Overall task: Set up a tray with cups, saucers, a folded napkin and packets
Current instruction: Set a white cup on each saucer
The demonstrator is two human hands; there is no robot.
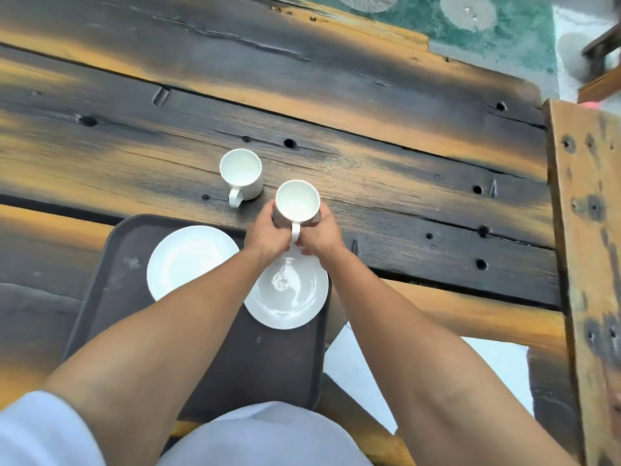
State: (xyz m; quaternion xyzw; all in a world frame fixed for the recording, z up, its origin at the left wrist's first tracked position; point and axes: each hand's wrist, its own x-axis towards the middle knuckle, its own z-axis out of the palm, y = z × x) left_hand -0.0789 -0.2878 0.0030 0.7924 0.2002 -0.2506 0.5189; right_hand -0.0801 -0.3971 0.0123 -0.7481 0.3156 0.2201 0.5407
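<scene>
Seen from above, a dark brown tray (111, 307) lying on a scorched, dark-and-amber plank table (336, 105), near edge hidden behind a pale grey garment. On the tray, two white saucers side by side and apart: left saucer (188, 260) bare and partly crossed by the left forearm, right saucer (289, 297) glossy, reaching close to the tray's right rim. Both hands closed around one white cup (297, 201), held upright with mouth open to the camera and inside empty; left hand (265, 235) wrapped on the cup's left wall, right hand (319, 235) on its right wall, fingers meeting at the handle, which points toward the wearer. Held cup placed above the far edge of the tray, just beyond the right saucer; whether raised or resting, not clear from this angle. Second white cup (241, 174) standing alone on the bare table beyond the tray, up and left of the held one, handle also turned toward the wearer, untouched. No brand, label or readable writing on cups, saucers or tray. A wooden bench (588, 230) along the right side.
</scene>
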